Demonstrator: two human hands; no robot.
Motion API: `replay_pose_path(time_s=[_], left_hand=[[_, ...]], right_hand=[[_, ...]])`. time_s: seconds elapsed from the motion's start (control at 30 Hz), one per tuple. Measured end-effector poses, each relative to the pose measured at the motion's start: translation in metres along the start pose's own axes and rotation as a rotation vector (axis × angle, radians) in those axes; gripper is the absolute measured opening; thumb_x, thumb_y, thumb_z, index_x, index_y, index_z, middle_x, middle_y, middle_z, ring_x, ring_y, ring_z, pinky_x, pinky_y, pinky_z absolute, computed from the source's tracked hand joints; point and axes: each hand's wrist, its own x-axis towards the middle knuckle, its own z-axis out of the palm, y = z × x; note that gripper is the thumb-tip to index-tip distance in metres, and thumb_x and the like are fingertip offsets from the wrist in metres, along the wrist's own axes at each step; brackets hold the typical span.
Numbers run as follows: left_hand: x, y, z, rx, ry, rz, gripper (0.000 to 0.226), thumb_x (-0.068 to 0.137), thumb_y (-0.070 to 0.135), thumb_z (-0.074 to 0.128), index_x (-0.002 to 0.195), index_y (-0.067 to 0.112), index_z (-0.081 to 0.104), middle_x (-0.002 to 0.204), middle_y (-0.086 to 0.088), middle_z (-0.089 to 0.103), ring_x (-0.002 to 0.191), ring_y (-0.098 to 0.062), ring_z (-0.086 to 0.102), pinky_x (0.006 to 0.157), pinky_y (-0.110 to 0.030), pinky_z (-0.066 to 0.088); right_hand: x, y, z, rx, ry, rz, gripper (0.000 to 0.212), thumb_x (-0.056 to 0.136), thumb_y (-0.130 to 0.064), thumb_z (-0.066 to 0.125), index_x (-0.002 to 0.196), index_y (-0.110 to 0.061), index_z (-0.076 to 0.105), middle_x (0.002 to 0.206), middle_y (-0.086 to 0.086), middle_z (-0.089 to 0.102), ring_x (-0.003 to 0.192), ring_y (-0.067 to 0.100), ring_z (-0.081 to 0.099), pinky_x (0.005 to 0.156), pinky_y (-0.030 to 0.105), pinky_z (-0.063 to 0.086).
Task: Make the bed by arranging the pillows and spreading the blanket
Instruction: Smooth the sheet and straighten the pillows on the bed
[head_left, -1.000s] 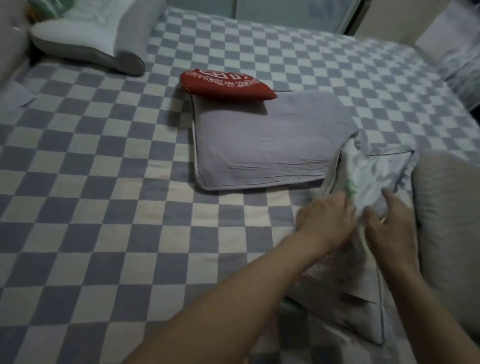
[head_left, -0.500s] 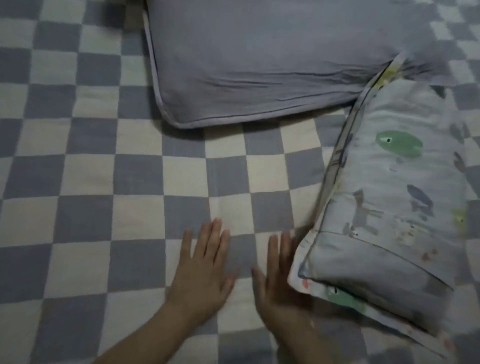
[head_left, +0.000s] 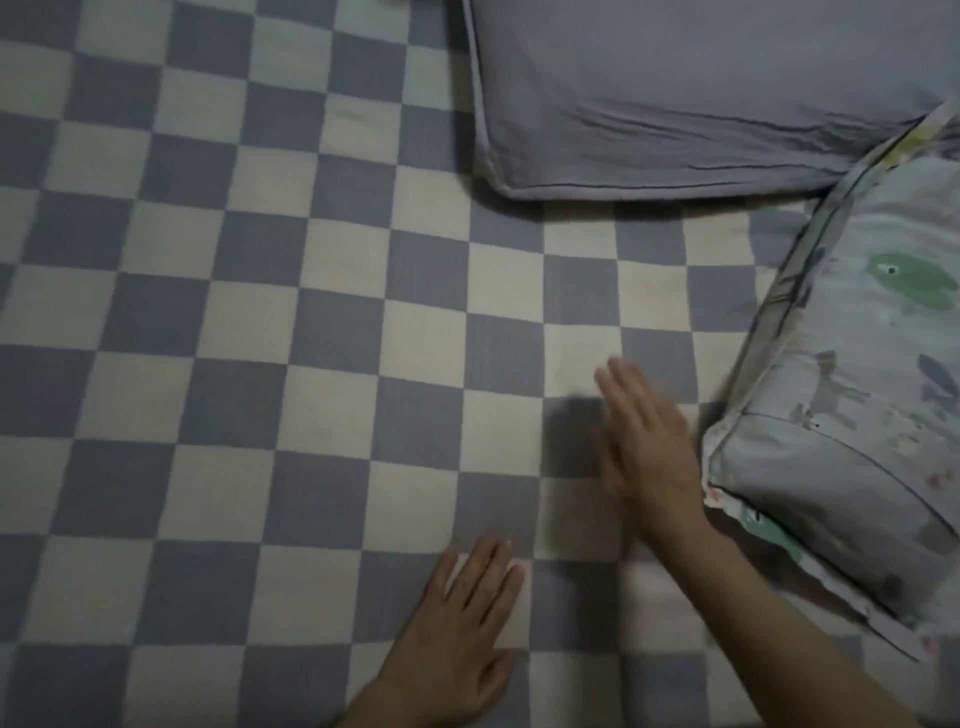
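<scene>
A blue-and-cream checkered blanket (head_left: 260, 364) covers the bed. My left hand (head_left: 462, 629) lies flat on it near the bottom edge, fingers straight. My right hand (head_left: 649, 452) is stretched out flat over the blanket, blurred by motion, just left of a printed pillow (head_left: 852, 426) with green and grey shapes. A plain grey pillow (head_left: 701, 88) lies at the top right, its corner touching the printed pillow. Neither hand holds anything.
The checkered blanket spreads across the whole left and middle of the view. The two pillows fill the right and upper right.
Both hands let go of the printed pillow and came down onto the blanket. Since half a second ago my right hand has slid forward, away from me; my view has shifted right.
</scene>
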Motion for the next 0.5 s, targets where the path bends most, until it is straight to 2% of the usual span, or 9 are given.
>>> replay_pose_path(time_s=[0.07, 0.13, 0.2, 0.23, 0.3, 0.33, 0.4, 0.43, 0.5], left_hand=[[-0.001, -0.007, -0.012, -0.108, 0.213, -0.038, 0.047, 0.076, 0.036, 0.050, 0.116, 0.010, 0.048, 0.125, -0.011, 0.052, 0.117, -0.027, 0.045, 0.107, -0.040, 0.027], [0.015, -0.036, -0.040, -0.260, 0.574, -0.198, 0.026, 0.088, 0.024, 0.041, 0.109, 0.009, 0.047, 0.115, -0.008, 0.047, 0.104, -0.023, 0.049, 0.095, -0.034, 0.038], [0.058, -0.077, -0.084, -0.315, 0.748, -0.386, 0.028, 0.093, 0.024, 0.035, 0.113, 0.010, 0.047, 0.121, -0.009, 0.046, 0.112, -0.024, 0.046, 0.099, -0.033, 0.036], [0.087, -0.096, -0.106, -0.294, 0.741, -0.416, 0.031, 0.092, 0.025, 0.034, 0.116, 0.011, 0.047, 0.129, -0.011, 0.045, 0.120, -0.025, 0.043, 0.104, -0.035, 0.032], [0.145, -0.129, -0.135, -0.235, 0.465, -0.390, 0.046, 0.093, 0.031, 0.028, 0.133, 0.013, 0.041, 0.149, -0.013, 0.030, 0.140, -0.025, 0.023, 0.115, -0.040, 0.016], [0.168, -0.142, -0.136, -0.153, 0.291, -0.363, 0.053, 0.095, 0.035, 0.023, 0.143, 0.014, 0.029, 0.156, -0.010, 0.013, 0.145, -0.023, 0.007, 0.117, -0.041, 0.005], [0.179, -0.186, -0.127, 0.048, 0.116, -0.394, 0.061, 0.097, 0.046, 0.014, 0.149, 0.017, 0.001, 0.158, -0.003, -0.009, 0.145, -0.019, -0.012, 0.116, -0.039, -0.010], [0.169, -0.213, -0.120, 0.103, 0.137, -0.486, 0.066, 0.094, 0.051, 0.006, 0.148, 0.016, -0.007, 0.157, -0.003, -0.011, 0.144, -0.019, -0.014, 0.114, -0.038, -0.013], [0.129, -0.267, -0.110, 0.180, 0.233, -0.685, 0.078, 0.083, 0.056, -0.010, 0.145, 0.010, -0.012, 0.157, -0.007, -0.009, 0.145, -0.021, -0.010, 0.113, -0.034, -0.014]], right_hand=[[0.061, -0.022, 0.014, -0.022, 0.009, 0.209, 0.057, 0.094, -0.033, 0.025, 0.147, -0.012, 0.023, 0.154, 0.014, 0.021, 0.144, 0.027, 0.015, 0.115, 0.042, 0.014], [0.069, -0.066, 0.056, -0.039, -0.104, 0.257, 0.056, 0.097, -0.039, 0.018, 0.150, -0.021, 0.006, 0.158, 0.007, 0.002, 0.146, 0.024, -0.001, 0.118, 0.045, 0.001], [0.035, -0.115, 0.095, -0.066, -0.130, 0.080, 0.057, 0.093, -0.039, 0.030, 0.147, -0.022, 0.024, 0.155, 0.007, 0.022, 0.144, 0.027, 0.017, 0.115, 0.048, 0.010], [0.013, -0.138, 0.105, -0.031, -0.187, -0.038, 0.056, 0.088, -0.040, 0.037, 0.142, -0.023, 0.036, 0.149, 0.005, 0.036, 0.139, 0.027, 0.031, 0.113, 0.047, 0.016], [-0.013, -0.165, 0.110, 0.033, -0.284, -0.328, 0.051, 0.079, -0.042, 0.044, 0.128, -0.030, 0.050, 0.135, -0.003, 0.055, 0.130, 0.022, 0.046, 0.114, 0.042, 0.017], [-0.015, -0.166, 0.109, 0.062, -0.306, -0.444, 0.041, 0.080, -0.040, 0.044, 0.121, -0.032, 0.051, 0.129, -0.007, 0.058, 0.129, 0.018, 0.047, 0.116, 0.038, 0.018], [0.000, -0.150, 0.097, 0.139, -0.271, -0.608, 0.024, 0.096, -0.033, 0.035, 0.116, -0.032, 0.049, 0.132, -0.014, 0.051, 0.136, 0.007, 0.034, 0.110, 0.026, 0.028], [0.016, -0.135, 0.089, 0.195, -0.222, -0.624, 0.025, 0.099, -0.032, 0.032, 0.117, -0.030, 0.050, 0.137, -0.015, 0.047, 0.137, 0.004, 0.030, 0.105, 0.022, 0.034], [0.060, -0.096, 0.073, 0.278, 0.027, -0.410, 0.033, 0.098, -0.030, 0.035, 0.122, -0.022, 0.056, 0.138, -0.005, 0.050, 0.132, 0.009, 0.041, 0.103, 0.024, 0.037]])
